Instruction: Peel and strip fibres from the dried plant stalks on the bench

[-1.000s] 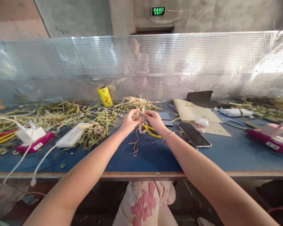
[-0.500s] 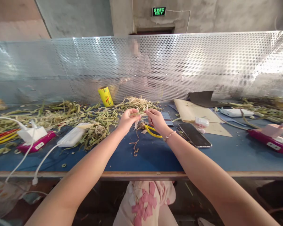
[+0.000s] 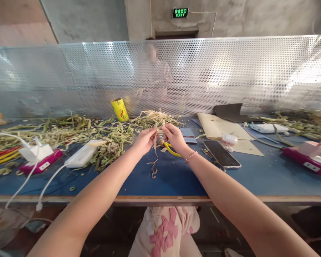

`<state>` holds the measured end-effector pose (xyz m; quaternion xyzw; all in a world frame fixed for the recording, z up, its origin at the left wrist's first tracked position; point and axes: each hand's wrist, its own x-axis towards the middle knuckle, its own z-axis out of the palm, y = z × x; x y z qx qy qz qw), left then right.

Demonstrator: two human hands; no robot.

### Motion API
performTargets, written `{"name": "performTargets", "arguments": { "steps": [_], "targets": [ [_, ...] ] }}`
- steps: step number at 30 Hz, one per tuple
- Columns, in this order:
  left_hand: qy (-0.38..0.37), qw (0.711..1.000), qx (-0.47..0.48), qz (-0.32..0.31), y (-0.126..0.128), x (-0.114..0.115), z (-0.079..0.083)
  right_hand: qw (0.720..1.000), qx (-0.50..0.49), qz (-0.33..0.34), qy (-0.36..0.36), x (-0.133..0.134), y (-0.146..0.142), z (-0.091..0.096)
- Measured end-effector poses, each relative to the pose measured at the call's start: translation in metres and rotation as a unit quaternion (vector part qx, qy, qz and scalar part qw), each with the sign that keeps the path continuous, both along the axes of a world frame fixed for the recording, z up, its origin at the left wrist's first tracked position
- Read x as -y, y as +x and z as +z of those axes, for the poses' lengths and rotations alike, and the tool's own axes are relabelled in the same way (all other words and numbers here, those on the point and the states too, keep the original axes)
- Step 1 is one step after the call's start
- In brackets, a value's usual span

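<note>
My left hand (image 3: pixel 145 141) pinches a thin pale strip (image 3: pixel 154 141), perhaps dried plant fibre; one end stands above the fingertips and the rest dangles below. Close beside it, my right hand (image 3: pixel 176 137) is closed, thumb against forefinger, with a small pale tip showing between them. Whether both hands hold the same strip cannot be made out. Under my right hand lie yellow handles (image 3: pixel 173 150), perhaps of pliers or scissors, partly hidden. A curly brown string-like piece (image 3: pixel 154 167) rests on the blue table (image 3: pixel 166 184) below the hands. Behind them is a heap of dry stalks (image 3: pixel 156 117).
Withered green plants (image 3: pixel 109 137) cover the left side. Around them are a yellow tube (image 3: pixel 120 110), a white power bank (image 3: pixel 81 154) and a magenta power strip (image 3: pixel 46 160). A phone (image 3: pixel 221 153), an earbud case (image 3: pixel 229 138) and brown paper (image 3: pixel 216 125) lie right. A perforated metal screen (image 3: pixel 96 75) stands behind.
My hands have turned slightly, and the fingertips now point upward. The green strand stretched between them no longer shows; pale ends stick up from the fingertips instead.
</note>
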<state>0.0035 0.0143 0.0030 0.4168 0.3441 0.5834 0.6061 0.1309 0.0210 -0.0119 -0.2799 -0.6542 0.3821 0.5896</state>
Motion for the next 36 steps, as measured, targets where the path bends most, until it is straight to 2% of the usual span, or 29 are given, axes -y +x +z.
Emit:
{"name": "performTargets", "arguments": {
  "steps": [5,9,12,15,17,19,30,36],
  "targets": [
    [-0.003,0.999,-0.034,0.0,0.001,0.002,-0.001,1.0,0.018,0.006,0.004,-0.002,0.0,-0.003],
    [0.054,0.985,-0.144,0.073,0.002,0.003,-0.003,0.995,0.078,-0.048,0.043,-0.002,-0.001,-0.005],
    [0.117,0.945,-0.277,0.13,0.0,0.002,-0.005,0.982,0.132,-0.1,0.092,0.0,-0.002,-0.006],
    [0.186,0.873,-0.405,0.2,-0.004,0.001,-0.006,0.974,0.162,-0.115,0.112,0.003,-0.005,-0.005],
    [0.216,0.834,-0.446,0.242,-0.005,0.001,-0.006,0.972,0.174,-0.114,0.11,0.004,-0.007,-0.005],
    [0.227,0.819,-0.46,0.259,-0.005,0.002,-0.006,0.972,0.18,-0.112,0.099,0.006,-0.009,-0.005],
    [0.247,0.831,-0.417,0.272,-0.008,-0.003,-0.011,0.991,0.114,-0.07,0.026,0.007,-0.011,-0.006],
    [0.221,0.862,-0.367,0.271,-0.01,-0.01,-0.014,0.997,0.045,-0.039,-0.037,0.005,-0.011,-0.005]
  ]
}}
